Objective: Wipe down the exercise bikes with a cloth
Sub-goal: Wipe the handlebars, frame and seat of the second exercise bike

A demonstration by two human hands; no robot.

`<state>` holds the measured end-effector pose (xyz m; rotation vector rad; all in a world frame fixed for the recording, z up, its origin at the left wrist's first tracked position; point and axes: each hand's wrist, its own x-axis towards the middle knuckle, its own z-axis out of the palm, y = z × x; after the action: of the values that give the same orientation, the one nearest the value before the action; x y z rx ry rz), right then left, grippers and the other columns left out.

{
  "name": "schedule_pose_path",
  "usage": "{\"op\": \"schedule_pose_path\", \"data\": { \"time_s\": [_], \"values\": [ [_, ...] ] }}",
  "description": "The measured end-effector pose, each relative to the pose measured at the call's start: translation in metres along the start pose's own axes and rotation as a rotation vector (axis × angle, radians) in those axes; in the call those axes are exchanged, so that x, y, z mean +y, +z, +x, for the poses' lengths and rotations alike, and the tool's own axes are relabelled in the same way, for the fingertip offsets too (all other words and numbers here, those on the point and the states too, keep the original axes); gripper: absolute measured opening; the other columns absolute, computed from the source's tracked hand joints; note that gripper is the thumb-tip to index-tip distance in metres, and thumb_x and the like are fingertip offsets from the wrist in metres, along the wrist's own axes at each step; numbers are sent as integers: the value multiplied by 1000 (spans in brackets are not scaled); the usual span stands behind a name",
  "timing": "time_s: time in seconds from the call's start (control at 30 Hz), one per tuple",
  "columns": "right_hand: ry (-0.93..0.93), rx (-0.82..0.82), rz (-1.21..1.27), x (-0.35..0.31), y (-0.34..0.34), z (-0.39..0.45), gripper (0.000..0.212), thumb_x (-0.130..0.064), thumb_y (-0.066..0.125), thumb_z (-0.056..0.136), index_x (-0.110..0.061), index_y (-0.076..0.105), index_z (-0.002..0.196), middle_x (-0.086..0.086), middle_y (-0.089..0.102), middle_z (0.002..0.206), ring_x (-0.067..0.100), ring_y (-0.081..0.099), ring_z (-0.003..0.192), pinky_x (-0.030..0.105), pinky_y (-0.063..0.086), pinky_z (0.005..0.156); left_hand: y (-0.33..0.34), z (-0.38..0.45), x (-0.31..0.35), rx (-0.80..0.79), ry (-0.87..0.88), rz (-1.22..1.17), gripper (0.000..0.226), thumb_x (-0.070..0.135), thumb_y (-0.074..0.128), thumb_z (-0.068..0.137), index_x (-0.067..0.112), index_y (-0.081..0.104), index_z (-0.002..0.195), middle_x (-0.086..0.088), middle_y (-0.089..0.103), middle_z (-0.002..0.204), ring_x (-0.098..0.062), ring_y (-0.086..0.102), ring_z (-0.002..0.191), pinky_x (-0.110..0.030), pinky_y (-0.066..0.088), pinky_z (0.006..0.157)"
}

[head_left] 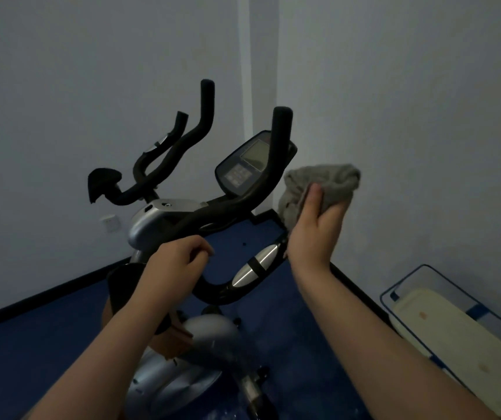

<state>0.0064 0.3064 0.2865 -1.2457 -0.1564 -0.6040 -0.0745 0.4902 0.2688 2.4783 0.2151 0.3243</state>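
- At the far left of the frame, low on the wall, there is a small white socket (109, 222).
- The exercise bike (164, 216) stands in the centre-left of the frame on a blue floor (46, 334), with black handlebars (203, 116) that rise toward the upper middle.
- The left hand (179, 259) is in the lower middle of the frame, on the near curved part of the handlebars; its grip is curled loosely, and I cannot tell if it really closes around the bar.
- The console (250, 165) with a grey screen is in the middle, just left of the cloth.
- The right hand (316, 228) is right of the middle, raised; its grip is grasping the grey cloth (325, 184), with the thumb pressed on the front of it.
- The cloth is beside the right upright handle, but I cannot tell if they touch.
- In the lower right corner there is a clear bin (443, 286) with blue edges.
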Motion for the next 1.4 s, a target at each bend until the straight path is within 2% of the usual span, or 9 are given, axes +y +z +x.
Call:
{"op": "schedule_pose_path", "data": {
  "time_s": [0.2, 0.37, 0.63, 0.8, 0.97, 1.1, 1.2, 1.33, 1.4],
  "values": [
    [-612, -290, -739, 6, -34, 3, 37, -31, 56, 94, -1, 59, 116, 16, 56, 125, 30, 46, 126, 43, 27, 115, 0, 0, 2, -11, -14, -13, 25, 22, 53, 92, 43, 59, 80, 10, 68, 79, -10, 63, 66, -41, 56, 67],
    [-926, -577, -970, -11, -55, 35, 48, -42, 46, 99, 1, 65, 107, 14, 65, 112, 29, 54, 122, 48, 12, 119, 1, 3, 2, -12, -9, 0, 20, 21, 52, 92, 36, 63, 87, 7, 69, 79, -12, 64, 67, -40, 56, 67],
    [-1086, -897, -1110, -12, -38, 8, 31, -32, 60, 90, -4, 72, 95, 12, 68, 93, 31, 65, 91, 47, 42, 104, -6, -4, -1, 311, -53, -61, 18, 20, 51, 93, 31, 65, 91, 9, 58, 59, -7, 56, 54, -24, 38, 45],
    [-887, -1189, -1169, -28, -27, 6, 45, -45, 60, 87, -17, 62, 122, 3, 70, 97, 25, 67, 88, 38, 53, 82, -23, -14, -37, 315, -40, 193, 10, 25, 54, 92, 22, 64, 90, 8, 53, 80, -11, 51, 70, -28, 38, 54],
    [-887, -1502, -1536, -42, -18, 26, 83, -79, 23, 76, -24, 46, 133, -4, 61, 123, 18, 53, 122, 36, 12, 119, -20, -21, -55, 340, -59, 187, 22, 28, 56, 93, 9, 64, 84, -2, 51, 84, -21, 50, 80, -37, 41, 64],
    [-832, -1391, -1462, -25, -5, -20, 63, -73, 37, 81, -18, 61, 102, 1, 64, 91, 23, 61, 81, 36, 47, 79, -19, -22, -56, 375, 7, 153, 13, 17, 62, 90, 8, 66, 81, -6, 58, 87, -26, 53, 84, -46, 43, 74],
    [-753, -1016, -1407, -8, 21, -76, 41, -55, 70, 78, -17, 63, 68, 0, 60, 58, 20, 56, 52, 28, 42, 55, -19, -21, -57, 364, 91, 222, 11, 16, 60, 92, 11, 66, 84, -5, 60, 92, -25, 53, 88, -41, 37, 80],
    [-622, -768, -1356, 2, 31, -101, 34, -42, 69, 84, -16, 60, 65, 1, 57, 56, 21, 54, 52, 32, 44, 61, -19, -21, -63, 369, 172, 167, 17, 20, 54, 93, 14, 66, 84, -1, 59, 90, -21, 52, 85, -41, 39, 77],
    [-664, -848, -1332, -2, 18, -98, 29, -41, 59, 88, -15, 62, 77, 0, 58, 67, 20, 56, 64, 36, 49, 78, -18, -21, -66, 386, 158, 88, 14, 17, 58, 92, 14, 66, 82, 0, 59, 88, -20, 52, 83, -43, 40, 75]
  ]
}}
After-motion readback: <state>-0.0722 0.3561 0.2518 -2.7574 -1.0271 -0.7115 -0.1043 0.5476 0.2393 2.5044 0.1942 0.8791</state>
